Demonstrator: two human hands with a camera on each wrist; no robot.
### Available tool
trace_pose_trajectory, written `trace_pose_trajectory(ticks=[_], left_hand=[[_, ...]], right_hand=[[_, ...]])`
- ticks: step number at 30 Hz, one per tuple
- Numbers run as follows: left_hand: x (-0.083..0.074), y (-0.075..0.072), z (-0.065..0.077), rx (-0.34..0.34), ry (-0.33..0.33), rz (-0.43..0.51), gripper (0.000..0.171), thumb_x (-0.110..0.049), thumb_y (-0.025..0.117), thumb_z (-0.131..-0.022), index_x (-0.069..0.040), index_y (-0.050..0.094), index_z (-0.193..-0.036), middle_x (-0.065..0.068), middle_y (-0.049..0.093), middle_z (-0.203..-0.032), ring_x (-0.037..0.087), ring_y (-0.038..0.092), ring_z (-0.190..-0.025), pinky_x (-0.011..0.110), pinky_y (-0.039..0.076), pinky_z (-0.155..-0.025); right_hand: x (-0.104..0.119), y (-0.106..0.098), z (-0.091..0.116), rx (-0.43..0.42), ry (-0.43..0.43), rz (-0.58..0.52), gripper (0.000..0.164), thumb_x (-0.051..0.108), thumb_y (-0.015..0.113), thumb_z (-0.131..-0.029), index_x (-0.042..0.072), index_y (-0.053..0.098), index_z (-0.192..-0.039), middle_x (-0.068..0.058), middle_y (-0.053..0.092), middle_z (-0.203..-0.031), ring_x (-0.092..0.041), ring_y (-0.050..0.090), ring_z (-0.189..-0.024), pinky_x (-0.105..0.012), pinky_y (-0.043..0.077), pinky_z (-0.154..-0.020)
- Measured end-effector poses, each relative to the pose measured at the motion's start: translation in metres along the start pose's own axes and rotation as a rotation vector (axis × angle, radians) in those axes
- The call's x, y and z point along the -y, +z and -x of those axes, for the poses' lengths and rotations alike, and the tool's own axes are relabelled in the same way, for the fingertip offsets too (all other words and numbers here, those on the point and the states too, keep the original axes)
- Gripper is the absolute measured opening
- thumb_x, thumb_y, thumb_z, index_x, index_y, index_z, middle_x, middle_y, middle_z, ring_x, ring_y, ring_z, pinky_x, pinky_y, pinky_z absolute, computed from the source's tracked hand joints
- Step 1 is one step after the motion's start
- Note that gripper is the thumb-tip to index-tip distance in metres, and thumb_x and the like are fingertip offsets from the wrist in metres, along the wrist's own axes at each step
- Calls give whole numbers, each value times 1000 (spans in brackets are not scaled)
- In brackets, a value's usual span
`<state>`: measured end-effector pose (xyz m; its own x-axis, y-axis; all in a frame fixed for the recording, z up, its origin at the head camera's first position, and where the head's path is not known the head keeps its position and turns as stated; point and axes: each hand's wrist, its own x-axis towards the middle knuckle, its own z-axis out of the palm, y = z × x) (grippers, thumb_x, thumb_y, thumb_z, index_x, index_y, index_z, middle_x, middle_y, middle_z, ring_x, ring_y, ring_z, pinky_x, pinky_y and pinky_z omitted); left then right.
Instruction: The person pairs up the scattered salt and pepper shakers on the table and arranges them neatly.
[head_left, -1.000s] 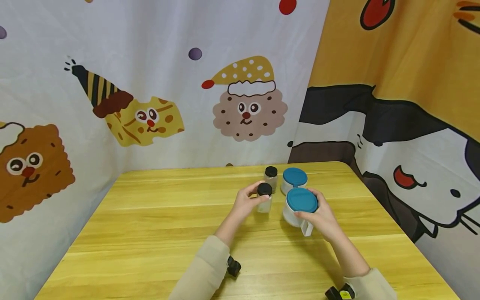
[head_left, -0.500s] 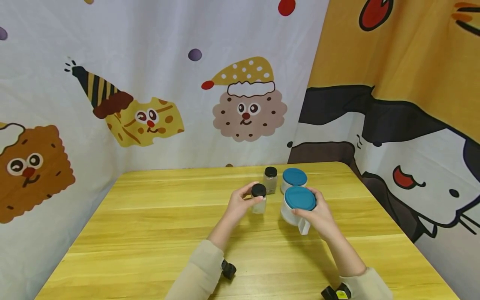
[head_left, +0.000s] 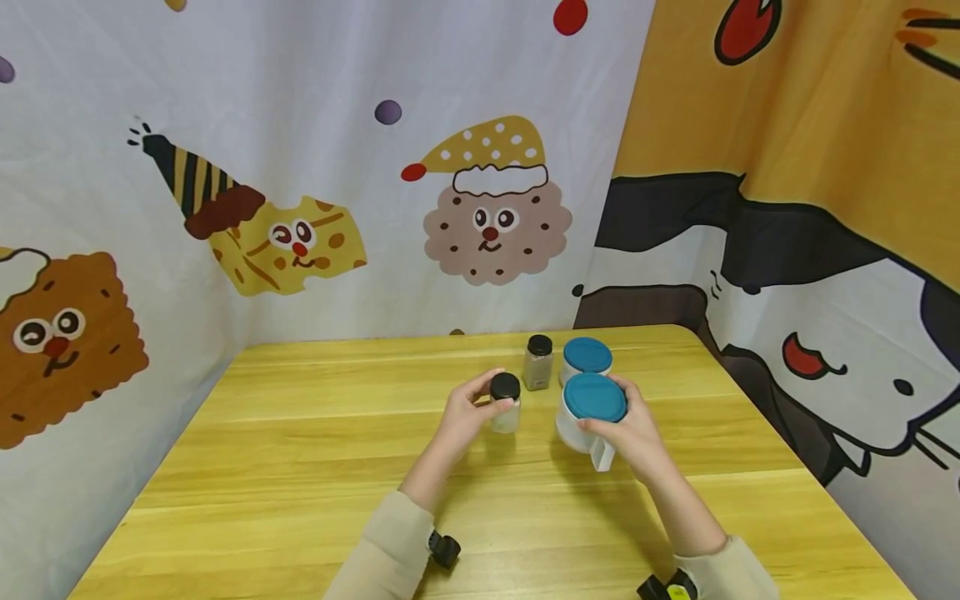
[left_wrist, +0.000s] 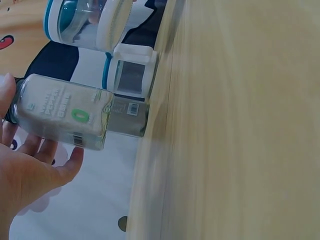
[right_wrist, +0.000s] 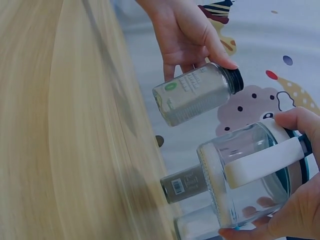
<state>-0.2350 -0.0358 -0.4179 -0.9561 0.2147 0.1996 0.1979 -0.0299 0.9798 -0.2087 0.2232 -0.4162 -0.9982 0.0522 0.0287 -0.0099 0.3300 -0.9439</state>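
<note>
My left hand (head_left: 459, 421) grips a square glass spice jar (left_wrist: 65, 110) near its black lid. Pale powder fills this jar, and its base is off the table in the left wrist view. My right hand (head_left: 636, 433) holds a clear glass canister (right_wrist: 250, 182) with a blue lid and a white handle, fingers around its upper part. In the right wrist view the canister is also raised above the tabletop. Behind them a second black-lidded spice jar (head_left: 537, 363) with greyish contents stands upright. Beside it is another blue-lidded canister (head_left: 587, 357), partly hidden by the held one.
The wooden table (head_left: 300, 467) stretches widely to the left and front. A patterned curtain (head_left: 315, 100) hangs right behind its back edge. Each wrist carries a small black camera (head_left: 444, 550).
My left hand has carried its spice jar leftward, away from the standing jar. My right hand and its canister have shifted slightly left. The two standing containers have stayed put.
</note>
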Motion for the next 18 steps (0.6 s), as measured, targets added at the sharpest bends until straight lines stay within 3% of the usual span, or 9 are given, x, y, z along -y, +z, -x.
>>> trace_pose_trajectory(ticks=[18], left_hand=[[-4,-16,12,-26,-8,34,49,-2,73,-84,-2,58,-131,11,64,-112,27,55,-109,38,46,-93]], right_hand=[[9,10,3,-5,24,-19,95,11,80,-75,3,21,-148,-26,26,-147,-44,31,-131,-60,30,-102]])
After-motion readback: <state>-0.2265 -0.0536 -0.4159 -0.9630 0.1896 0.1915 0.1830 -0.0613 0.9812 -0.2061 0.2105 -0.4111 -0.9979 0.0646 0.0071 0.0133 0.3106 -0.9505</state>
